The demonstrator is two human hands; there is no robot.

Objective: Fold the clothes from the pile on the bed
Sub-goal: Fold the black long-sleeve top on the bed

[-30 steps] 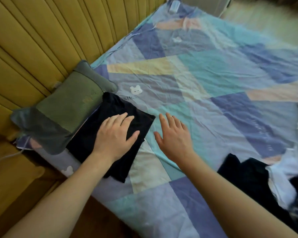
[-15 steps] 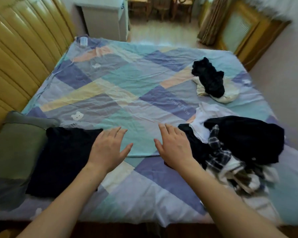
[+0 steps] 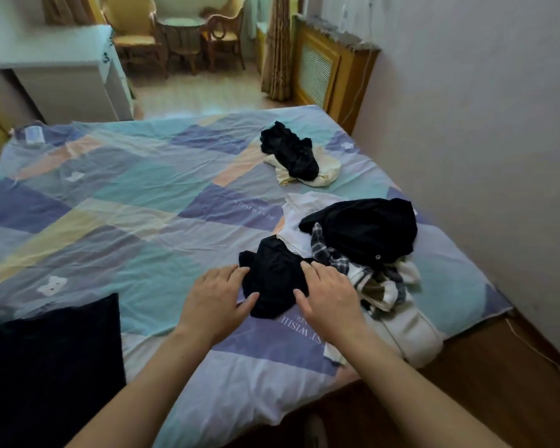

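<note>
Flanking a crumpled black garment (image 3: 274, 279), left hand (image 3: 215, 302) and right hand (image 3: 328, 297) touch it

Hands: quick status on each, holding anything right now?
Left hand: open, fingers straight, touching the small black garment.
Right hand: open, fingers resting on the same garment, gripping nothing.

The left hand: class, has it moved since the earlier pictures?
Yes. The left hand left the folded dark garment and moved right across the bed to the pile's black garment.
</note>
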